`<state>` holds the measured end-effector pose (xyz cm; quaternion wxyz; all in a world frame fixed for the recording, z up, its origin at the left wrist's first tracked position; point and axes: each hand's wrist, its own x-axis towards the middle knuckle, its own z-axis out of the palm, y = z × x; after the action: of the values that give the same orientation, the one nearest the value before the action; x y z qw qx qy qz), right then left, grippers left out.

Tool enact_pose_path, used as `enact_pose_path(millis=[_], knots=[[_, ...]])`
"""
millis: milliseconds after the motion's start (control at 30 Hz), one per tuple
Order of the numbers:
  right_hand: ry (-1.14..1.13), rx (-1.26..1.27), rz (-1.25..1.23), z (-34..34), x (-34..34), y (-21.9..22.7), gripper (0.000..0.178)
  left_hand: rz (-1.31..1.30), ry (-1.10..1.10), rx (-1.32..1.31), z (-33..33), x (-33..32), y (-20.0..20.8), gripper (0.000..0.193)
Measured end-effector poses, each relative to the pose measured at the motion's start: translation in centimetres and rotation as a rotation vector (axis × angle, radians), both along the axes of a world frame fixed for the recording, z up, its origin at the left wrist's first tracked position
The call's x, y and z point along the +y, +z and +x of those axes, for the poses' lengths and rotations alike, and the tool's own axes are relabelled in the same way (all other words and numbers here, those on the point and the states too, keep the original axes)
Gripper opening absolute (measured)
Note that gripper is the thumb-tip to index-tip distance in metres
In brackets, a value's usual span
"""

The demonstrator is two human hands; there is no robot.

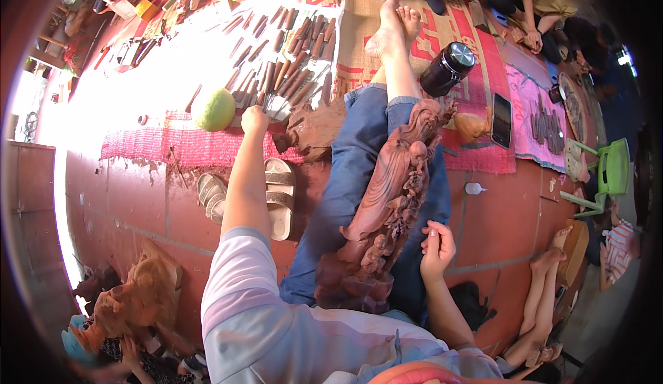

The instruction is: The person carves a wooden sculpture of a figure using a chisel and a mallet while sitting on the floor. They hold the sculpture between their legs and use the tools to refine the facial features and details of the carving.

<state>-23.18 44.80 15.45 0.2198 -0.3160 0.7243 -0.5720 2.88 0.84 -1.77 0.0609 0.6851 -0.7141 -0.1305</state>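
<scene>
A reddish-brown carved wooden statue (387, 197) of a bearded, robed figure lies along my lap, its base toward my body. My left hand (254, 119) reaches out to the near edge of many wood-handled carving tools (293, 59) laid out on a pale cloth. Its fingers are closed, and whatever they hold is hidden. A green round fruit (214, 110) sits just left of that hand, and a rough wood block (314, 130) to its right. Beside the statue's right side, my right hand (438, 248) has its fingers curled in, with nothing visible in them.
A dark lidded jar (447, 68), a phone (502, 120) and a small white bottle (474, 188) are on the right. Sandals (279, 197) lie on the tiles left of my legs. A carved wood piece (138, 291) stands lower left; a green chair (611, 166) far right. Other people sit around.
</scene>
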Motion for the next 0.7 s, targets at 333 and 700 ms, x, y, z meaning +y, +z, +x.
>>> enact_pose_path(millis=[333, 700], knots=[[-0.016, 0.033, 0.02, 0.1, 0.1, -0.2, 0.014, -0.069, -0.003, 0.177, 0.6, -2.1, -0.8, 0.011], [-0.006, 0.058, 0.035, -0.3, 0.3, -0.9, 0.015, -0.194, 0.044, 0.024, 0.6, -2.4, -3.3, 0.009]])
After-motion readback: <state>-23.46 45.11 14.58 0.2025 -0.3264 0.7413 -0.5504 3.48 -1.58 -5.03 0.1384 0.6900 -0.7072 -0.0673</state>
